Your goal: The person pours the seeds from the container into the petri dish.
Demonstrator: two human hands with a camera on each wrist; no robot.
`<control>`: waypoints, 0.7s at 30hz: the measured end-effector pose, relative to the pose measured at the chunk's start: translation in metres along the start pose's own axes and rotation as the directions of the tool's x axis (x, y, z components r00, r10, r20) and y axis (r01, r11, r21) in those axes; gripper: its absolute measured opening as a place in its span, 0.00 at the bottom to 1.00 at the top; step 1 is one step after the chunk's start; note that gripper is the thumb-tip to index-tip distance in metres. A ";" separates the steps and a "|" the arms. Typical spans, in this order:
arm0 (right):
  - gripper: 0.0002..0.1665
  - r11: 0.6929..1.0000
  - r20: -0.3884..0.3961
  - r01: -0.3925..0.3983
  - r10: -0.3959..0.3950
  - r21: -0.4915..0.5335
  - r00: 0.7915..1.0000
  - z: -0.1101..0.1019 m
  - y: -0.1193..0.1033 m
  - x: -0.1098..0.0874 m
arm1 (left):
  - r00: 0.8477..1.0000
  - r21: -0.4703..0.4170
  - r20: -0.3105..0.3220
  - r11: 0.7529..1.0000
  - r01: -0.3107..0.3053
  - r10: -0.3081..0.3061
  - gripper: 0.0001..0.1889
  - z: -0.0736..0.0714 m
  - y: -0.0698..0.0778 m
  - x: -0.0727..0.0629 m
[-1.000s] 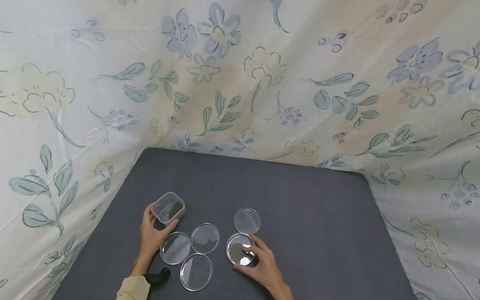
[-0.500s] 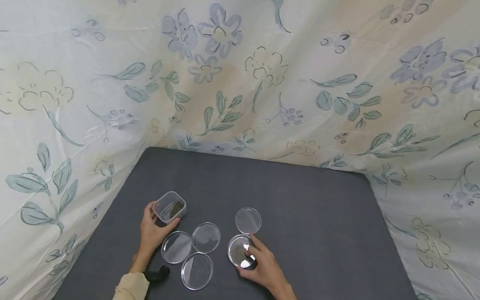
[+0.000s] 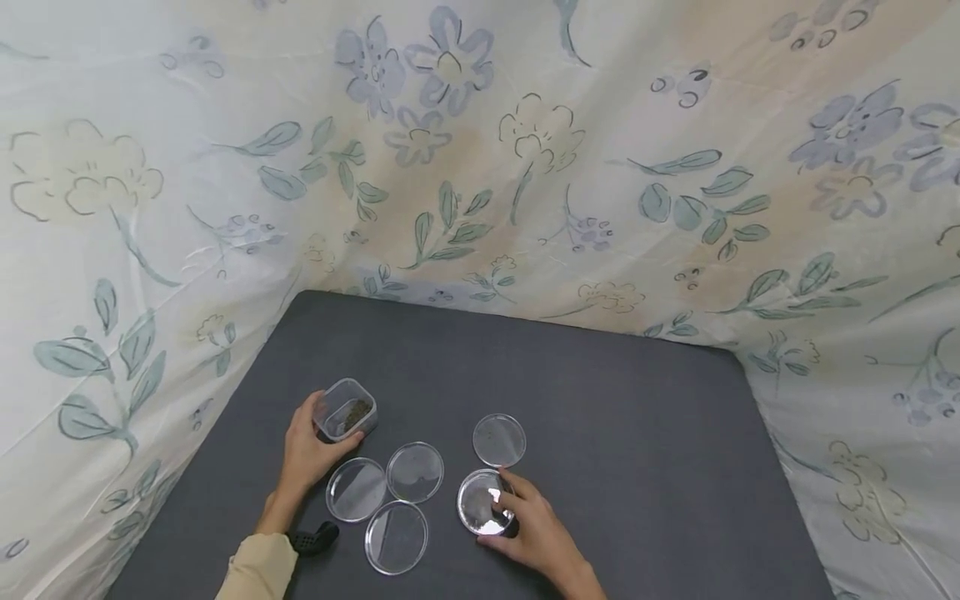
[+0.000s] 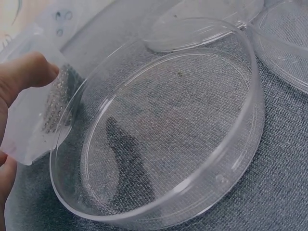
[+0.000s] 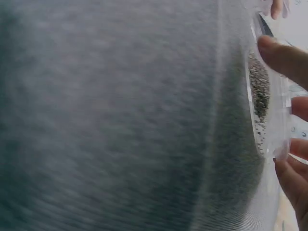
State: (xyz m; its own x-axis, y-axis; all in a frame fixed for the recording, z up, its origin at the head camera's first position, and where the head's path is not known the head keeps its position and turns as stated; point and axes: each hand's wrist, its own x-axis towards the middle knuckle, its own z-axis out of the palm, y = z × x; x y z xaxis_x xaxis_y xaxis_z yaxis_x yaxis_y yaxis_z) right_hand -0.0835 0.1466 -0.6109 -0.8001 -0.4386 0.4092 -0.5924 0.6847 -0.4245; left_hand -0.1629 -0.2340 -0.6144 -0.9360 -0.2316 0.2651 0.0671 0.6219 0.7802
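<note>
My left hand grips a small clear plastic tub, its thumb along the near side. Dark granules lie heaped in one end of the tub, also visible in the left wrist view. My right hand holds a round clear petri dish by its rim, the thumb at the near edge and fingers at the far and right side. Through the dish's wall in the right wrist view, greyish-brown granules show. From the head view, bright glare hides most of what the dish contains.
Three clear petri dish parts lie grouped between the hands. Another clear round dish part lies just beyond the right hand's dish. Dark grey cloth covers the table, and floral fabric hangs behind and beside it.
The right hand's dish has shifted slightly toward me, away from the dish part beyond it. Glare now covers granules that showed in it before. The left hand still grips the tub.
</note>
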 end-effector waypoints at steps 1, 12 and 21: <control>0.28 1.000 0.013 -0.012 0.012 -0.007 1.000 0.000 -0.001 -0.001 | 1.000 -0.002 -0.001 1.000 -0.001 0.001 0.52 0.000 0.000 0.000; 0.37 0.997 0.131 -0.051 0.059 -0.058 0.990 -0.001 -0.012 0.012 | 1.000 -0.011 0.011 1.000 0.014 -0.014 0.53 -0.002 0.000 0.001; 0.38 0.996 0.085 -0.090 0.087 0.030 0.993 -0.003 0.000 0.004 | 0.999 -0.020 0.030 0.999 0.029 -0.029 0.53 -0.001 0.000 0.000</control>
State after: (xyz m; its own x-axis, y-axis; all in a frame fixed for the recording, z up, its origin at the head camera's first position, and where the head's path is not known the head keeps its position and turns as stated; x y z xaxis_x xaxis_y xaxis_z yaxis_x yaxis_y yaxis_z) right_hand -0.0866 0.1468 -0.6068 -0.8537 -0.4253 0.3006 -0.5208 0.7036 -0.4835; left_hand -0.1620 -0.2348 -0.6135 -0.9475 -0.2269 0.2254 0.0464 0.5998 0.7988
